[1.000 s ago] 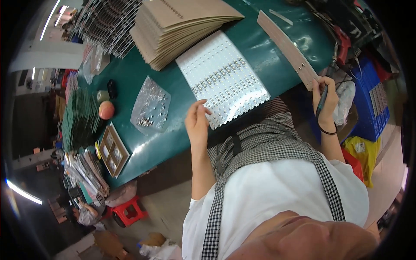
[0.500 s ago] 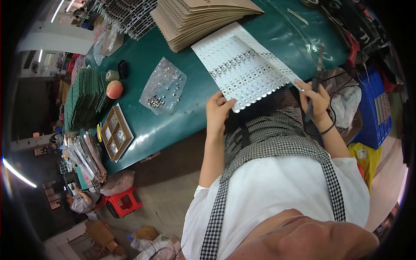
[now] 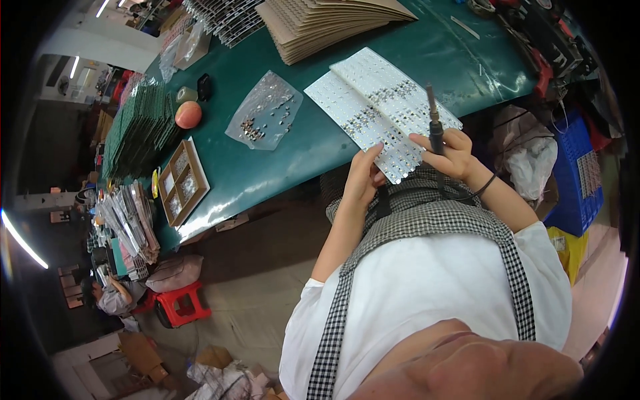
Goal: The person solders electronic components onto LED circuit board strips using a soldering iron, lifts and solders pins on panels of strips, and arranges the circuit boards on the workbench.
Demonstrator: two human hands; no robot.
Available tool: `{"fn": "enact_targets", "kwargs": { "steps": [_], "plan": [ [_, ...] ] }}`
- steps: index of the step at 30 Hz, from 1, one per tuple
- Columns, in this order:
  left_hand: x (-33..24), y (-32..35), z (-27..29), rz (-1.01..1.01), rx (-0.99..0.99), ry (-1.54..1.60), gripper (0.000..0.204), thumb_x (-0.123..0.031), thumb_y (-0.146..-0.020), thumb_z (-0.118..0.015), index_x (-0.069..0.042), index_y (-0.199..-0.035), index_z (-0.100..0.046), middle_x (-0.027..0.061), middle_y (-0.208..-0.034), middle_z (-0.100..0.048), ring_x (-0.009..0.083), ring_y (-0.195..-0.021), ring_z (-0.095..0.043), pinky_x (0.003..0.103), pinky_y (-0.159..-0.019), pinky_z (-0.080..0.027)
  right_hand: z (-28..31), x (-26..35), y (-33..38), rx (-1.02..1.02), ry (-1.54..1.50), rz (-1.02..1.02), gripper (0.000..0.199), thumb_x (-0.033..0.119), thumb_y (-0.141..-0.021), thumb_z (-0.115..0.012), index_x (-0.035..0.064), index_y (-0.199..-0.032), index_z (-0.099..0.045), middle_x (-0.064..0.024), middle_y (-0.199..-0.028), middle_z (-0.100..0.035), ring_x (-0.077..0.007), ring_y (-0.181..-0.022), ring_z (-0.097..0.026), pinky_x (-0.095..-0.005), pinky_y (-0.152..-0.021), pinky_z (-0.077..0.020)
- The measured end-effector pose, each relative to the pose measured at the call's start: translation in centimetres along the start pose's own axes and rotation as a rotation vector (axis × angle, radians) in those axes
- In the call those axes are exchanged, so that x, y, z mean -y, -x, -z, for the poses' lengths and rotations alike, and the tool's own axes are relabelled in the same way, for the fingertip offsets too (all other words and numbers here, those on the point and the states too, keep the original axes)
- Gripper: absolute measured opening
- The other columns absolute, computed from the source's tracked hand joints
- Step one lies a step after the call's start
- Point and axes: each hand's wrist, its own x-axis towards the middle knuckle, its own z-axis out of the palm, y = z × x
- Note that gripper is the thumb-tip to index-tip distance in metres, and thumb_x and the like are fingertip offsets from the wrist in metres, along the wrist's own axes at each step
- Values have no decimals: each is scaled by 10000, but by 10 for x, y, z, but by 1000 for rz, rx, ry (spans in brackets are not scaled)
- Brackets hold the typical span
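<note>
At the far left, a stack of green sheets (image 3: 137,130) stands on the green worktop (image 3: 293,159). In front of it there is a brown divided tray (image 3: 193,167), whose compartments hold small clear things. Next come an apple (image 3: 188,115) and, just behind it, a pale roll of tape (image 3: 185,94). Further right lies a clear plastic bag (image 3: 270,97) with many loose metal pieces (image 3: 251,129), mostly gathered toward its near side. Behind, a pile of brown boards (image 3: 333,27) leans in a fan.

The left hand (image 3: 362,175) pinches the near left edge of the white sheet (image 3: 340,100), which lies partly on the worktop, with its near end above the person's lap. A second white sheet (image 3: 380,80) lies on its right side; it seems to overlap the first, but the seam is too small to be sure. The right hand (image 3: 453,155) is curled around a soldering iron (image 3: 435,130), its tip pointing away from the body, while its fingertips come to the sheets.

Both sheets already carry bands of small metal pieces, so I judge this placing well advanced; the iron seems idle for the moment. The loose pieces in the bag are unused, and whether every joint is finished, I cannot tell.
</note>
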Motion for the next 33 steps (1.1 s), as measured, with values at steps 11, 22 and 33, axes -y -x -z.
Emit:
{"fn": "enact_targets", "kwargs": {
  "steps": [11,22,33],
  "plan": [
    [11,-5,2,-312,-11,-50,364,-90,-781,-629,30,-1108,-525,102,-1021,-605,173,-891,-588,299,-774,-476,-8,18,3,53,-391,-123,154,189,-820,-591,72,-847,-494,-165,-989,-644,-267,-710,-573,-332,-614,-458],
    [-45,98,36,-636,-374,-177,357,-49,-771,-651,32,-1089,-509,100,-988,-605,165,-861,-591,295,-779,-472,7,-12,34,-406,-461,-694,112,64,-840,-554,1,-874,-467,-212,-1030,-618,-241,-823,-564,-293,-792,-464],
    [-90,169,83,-1210,-777,-57,474,-41,-808,-566,65,-1235,-390,165,-1172,-503,260,-1018,-534,376,-858,-455,-38,-38,-111,135,-175,-51,261,66,-638,-704,63,-796,-496,-87,-983,-630,-271,-842,-595,-345,-680,-488]
  ]
}}
